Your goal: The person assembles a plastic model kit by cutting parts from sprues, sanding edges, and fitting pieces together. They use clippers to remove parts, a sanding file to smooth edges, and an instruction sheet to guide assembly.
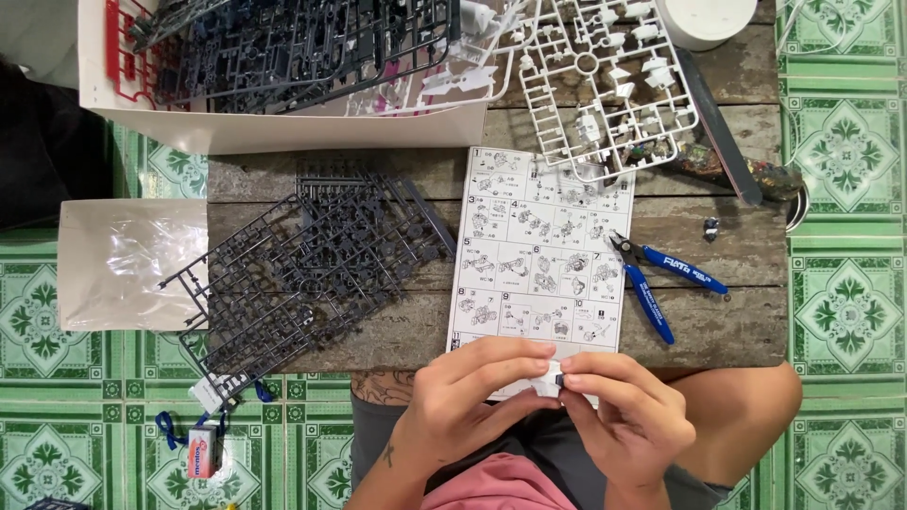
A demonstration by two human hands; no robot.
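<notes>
**Mia:** What are the hands doing?

**Ben:** Both hands are pinched on one tiny model part [556, 380]. It is white with a little dark bit. The left hand [475, 395] holds it from the left side, and the right hand [628, 413] holds it from the right side.

**Mia:** Where is the part?

**Ben:** Right between the fingertips, just over the near edge of the worktop [718, 312], above the person's lap. It sits at the bottom edge of the instruction sheet [534, 250].

**Mia:** Which way does it lie?

**Ben:** It looks like it lies sideways, from one hand to the other. It is too small to be sure. Both hands are just as close to it.

**Mia:** What else is near?

**Ben:** Blue cutters [661, 274] lie to the right of the sheet. A dark grey frame of parts [302, 274] lies to the left. A white frame of parts [595, 76] is further back.
</notes>
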